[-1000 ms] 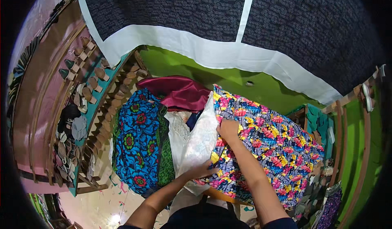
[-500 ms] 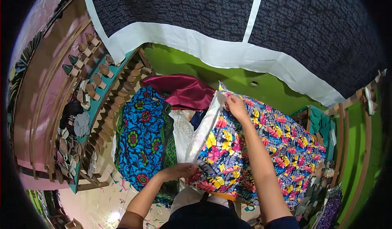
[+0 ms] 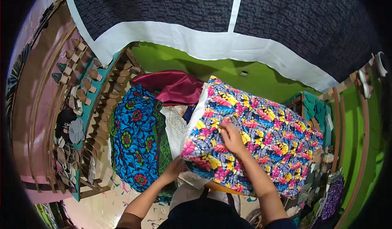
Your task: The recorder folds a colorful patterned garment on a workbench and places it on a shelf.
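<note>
A stretch of floral fabric (image 3: 261, 127), printed in pink, yellow and grey with a white left edge, spreads across the middle and right in front of me. My left hand (image 3: 174, 168) is closed on its near left corner; the fingertips are partly hidden by the cloth. On top of the fabric, a little in from the white edge, rests my right hand (image 3: 231, 138), its fingers extended and slightly bent. Left of it lies a bulky blue fabric (image 3: 132, 137) with red and green flowers. Between them shows white dotted cloth (image 3: 174, 121), with maroon satin (image 3: 175, 86) behind.
A rack with rows of wooden shoe lasts (image 3: 92, 74) stands at the left. Dark patterned cloth with a white border (image 3: 163, 29) hangs across the far side before a green wall (image 3: 196, 57). Scraps litter the floor (image 3: 98, 206). Wooden posts (image 3: 363, 139) and cut pieces are at the right.
My right hand has let go of the white edge and moved nearer me onto the floral fabric. The edge now lies flatter, covering more white cloth. My left hand stays at the near corner.
</note>
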`<state>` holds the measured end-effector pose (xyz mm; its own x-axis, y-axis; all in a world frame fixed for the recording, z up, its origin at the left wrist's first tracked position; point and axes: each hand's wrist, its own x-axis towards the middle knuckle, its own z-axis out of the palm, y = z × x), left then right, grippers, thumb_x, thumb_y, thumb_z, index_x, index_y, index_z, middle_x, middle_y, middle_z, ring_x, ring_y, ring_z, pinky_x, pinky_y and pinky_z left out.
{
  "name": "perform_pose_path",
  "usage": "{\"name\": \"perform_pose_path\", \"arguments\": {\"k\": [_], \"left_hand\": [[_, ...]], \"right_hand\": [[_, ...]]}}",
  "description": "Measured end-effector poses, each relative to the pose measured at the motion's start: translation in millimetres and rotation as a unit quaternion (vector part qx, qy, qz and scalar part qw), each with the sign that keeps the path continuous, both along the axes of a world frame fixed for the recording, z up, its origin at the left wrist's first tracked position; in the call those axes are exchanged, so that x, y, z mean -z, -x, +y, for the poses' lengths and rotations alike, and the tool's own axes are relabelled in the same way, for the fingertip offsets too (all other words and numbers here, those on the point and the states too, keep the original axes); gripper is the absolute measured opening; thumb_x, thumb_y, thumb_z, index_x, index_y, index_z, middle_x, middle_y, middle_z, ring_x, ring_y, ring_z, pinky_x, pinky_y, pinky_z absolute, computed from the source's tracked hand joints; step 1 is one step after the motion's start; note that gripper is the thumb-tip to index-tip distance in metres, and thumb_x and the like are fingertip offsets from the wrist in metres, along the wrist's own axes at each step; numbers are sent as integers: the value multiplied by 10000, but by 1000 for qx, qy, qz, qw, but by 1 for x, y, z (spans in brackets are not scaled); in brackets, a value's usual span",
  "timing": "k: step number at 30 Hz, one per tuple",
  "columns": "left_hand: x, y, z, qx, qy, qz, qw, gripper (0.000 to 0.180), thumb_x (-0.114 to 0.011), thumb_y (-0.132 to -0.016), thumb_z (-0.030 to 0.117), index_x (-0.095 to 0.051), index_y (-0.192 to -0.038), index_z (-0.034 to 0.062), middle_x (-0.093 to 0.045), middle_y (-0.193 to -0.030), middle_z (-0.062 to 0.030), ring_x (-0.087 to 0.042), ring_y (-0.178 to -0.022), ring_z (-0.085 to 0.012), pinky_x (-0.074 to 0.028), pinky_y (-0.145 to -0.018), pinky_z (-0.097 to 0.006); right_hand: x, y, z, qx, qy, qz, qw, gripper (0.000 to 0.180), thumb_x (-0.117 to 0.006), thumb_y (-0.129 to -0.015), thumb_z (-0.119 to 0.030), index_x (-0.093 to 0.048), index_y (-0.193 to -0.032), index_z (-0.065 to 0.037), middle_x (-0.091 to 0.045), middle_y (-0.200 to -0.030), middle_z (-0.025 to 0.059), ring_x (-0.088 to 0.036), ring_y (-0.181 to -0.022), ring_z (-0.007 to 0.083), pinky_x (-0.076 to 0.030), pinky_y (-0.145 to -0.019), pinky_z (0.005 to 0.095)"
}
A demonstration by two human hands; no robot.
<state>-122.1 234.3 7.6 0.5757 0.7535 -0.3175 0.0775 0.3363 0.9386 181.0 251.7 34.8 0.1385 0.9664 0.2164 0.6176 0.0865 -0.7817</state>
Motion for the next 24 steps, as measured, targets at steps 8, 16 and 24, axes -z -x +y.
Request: {"name": "perform_pose_path", "arguments": {"k": [8,16,24], "left_hand": [[-33,-40,19,48,90,184,978,310,-579,-839,195,-463,-1091,55,-547,-761,-14,-516,-660,-86,-427,-570,-221],[-45,-34,-8,58,201,139,968,410,-634,-785,125,-475,-1152,41,-590,-945,-23,-555,-832,-112,-452,-785,-280],[-9,-13,-26,-117,-123,315,934,543,-511,-711,-38,-364,-1233,-30,-501,-1102,-216,-504,-1015,-306,-387,-874,-352]], "right_hand": [[6,51,-93,-73,11,-87,994,453,-609,-756,-232,-492,-1147,-34,-523,-1089,165,-476,-1039,330,-365,-894,423],[1,85,-160,-218,101,-245,939,689,-628,-712,-282,-356,-1288,-20,-345,-1313,205,-320,-1242,315,-253,-1000,475],[36,89,-209,-202,39,-199,958,502,-440,-794,-85,-366,-1291,-83,-328,-1346,178,-355,-1228,291,-315,-974,445]]}}
